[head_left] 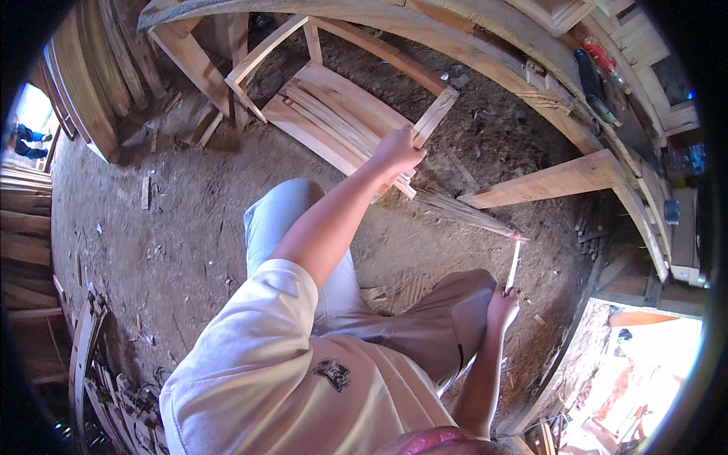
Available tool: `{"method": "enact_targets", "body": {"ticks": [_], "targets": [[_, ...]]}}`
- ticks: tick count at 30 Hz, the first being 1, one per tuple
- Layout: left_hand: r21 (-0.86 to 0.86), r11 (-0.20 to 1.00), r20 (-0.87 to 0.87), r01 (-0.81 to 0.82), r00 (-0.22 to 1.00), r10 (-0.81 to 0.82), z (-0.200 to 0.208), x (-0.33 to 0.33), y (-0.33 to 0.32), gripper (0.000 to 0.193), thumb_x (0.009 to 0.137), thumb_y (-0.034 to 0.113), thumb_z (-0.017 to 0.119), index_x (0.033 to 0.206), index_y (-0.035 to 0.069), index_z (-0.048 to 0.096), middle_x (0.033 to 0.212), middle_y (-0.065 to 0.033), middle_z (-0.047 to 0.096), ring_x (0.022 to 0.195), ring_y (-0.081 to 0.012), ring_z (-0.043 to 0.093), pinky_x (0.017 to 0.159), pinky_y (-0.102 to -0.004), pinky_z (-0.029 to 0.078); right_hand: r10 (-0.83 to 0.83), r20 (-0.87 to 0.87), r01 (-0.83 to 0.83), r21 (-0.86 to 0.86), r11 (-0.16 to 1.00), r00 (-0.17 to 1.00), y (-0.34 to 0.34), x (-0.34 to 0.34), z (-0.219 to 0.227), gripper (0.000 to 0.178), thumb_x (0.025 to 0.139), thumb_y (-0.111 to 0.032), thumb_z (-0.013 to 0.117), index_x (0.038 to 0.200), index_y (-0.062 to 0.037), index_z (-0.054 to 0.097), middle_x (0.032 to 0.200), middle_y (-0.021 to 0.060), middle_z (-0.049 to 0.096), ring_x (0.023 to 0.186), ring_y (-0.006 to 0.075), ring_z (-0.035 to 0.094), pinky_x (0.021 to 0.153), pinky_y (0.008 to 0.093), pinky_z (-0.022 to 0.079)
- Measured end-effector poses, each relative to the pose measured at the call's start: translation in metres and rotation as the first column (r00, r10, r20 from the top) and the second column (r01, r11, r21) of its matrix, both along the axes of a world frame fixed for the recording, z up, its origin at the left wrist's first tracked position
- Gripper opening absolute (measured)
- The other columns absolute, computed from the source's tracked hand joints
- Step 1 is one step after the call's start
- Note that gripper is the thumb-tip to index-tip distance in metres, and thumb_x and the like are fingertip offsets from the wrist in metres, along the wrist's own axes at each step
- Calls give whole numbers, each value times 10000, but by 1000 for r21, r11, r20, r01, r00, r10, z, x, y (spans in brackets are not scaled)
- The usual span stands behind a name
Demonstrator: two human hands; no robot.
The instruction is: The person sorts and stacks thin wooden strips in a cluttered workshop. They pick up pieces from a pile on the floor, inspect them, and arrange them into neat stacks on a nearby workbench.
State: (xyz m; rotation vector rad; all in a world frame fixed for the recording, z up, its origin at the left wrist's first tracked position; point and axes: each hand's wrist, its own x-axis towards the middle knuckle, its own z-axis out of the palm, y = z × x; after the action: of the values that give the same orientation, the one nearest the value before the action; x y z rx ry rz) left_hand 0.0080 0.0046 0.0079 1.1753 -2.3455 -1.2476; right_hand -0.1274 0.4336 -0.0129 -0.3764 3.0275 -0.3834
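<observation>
My left hand (400, 152) is stretched forward and closed round the near end of a short bar on a pale wooden frame (350, 36). The frame has thin rails and a post, and it stands tilted over several boards (341, 102) on the dirt floor. Low on the right, my right hand (502, 308) is wrapped round the white handle of a broom (514, 262). Long thin bristles (466, 212) fan out leftward from the bound top of the broom, their tips near the ends of the boards. The fingers of my right hand show only in part.
A wooden workbench (485, 45) curves across the top, its leg (546, 182) slanting down at right. Stacked planks (91, 83) lean at the far left. Wood scraps (121, 402) pile at lower left. Small chips lie about the dirt floor (189, 227). A bright opening (637, 371) lies at lower right.
</observation>
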Motion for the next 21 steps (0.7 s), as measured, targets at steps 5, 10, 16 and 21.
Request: {"method": "enact_targets", "body": {"ticks": [5,10,16,21], "targets": [[-19,1000,12,-5,1000,5,-3,0,1,565,862,312,731,1223,-85,551,1065,-313,695,1039,-432,695,889,-467,548,-4,18,4,13,1000,1000,-3,0,0,334,910,-310,640,943,19,680,931,256,708,891,453,689,800,536,518],[4,1000,139,29,990,-29,14,3,3,691,882,397,742,1313,-96,521,1089,-303,700,1024,-389,714,878,-455,563,-17,22,17,2,1000,1000,-1,-1,-4,320,909,-306,643,968,5,685,958,247,713,916,445,692,816,531,529],[152,918,272,367,877,-396,138,85,-38,708,963,646,541,1410,102,606,1419,-127,618,1321,-254,571,1107,-377,428,-49,38,50,-28,998,998,1,-1,-2,360,906,-359,622,946,-8,695,928,251,717,893,446,698,822,524,540],[-422,864,-445,276,767,-462,359,176,8,460,1062,375,433,1333,56,626,1205,-88,697,1197,-203,599,1074,-373,430,-36,49,37,-17,999,998,2,-1,0,400,910,-390,592,994,-15,704,994,253,723,952,445,699,861,531,544]]}}
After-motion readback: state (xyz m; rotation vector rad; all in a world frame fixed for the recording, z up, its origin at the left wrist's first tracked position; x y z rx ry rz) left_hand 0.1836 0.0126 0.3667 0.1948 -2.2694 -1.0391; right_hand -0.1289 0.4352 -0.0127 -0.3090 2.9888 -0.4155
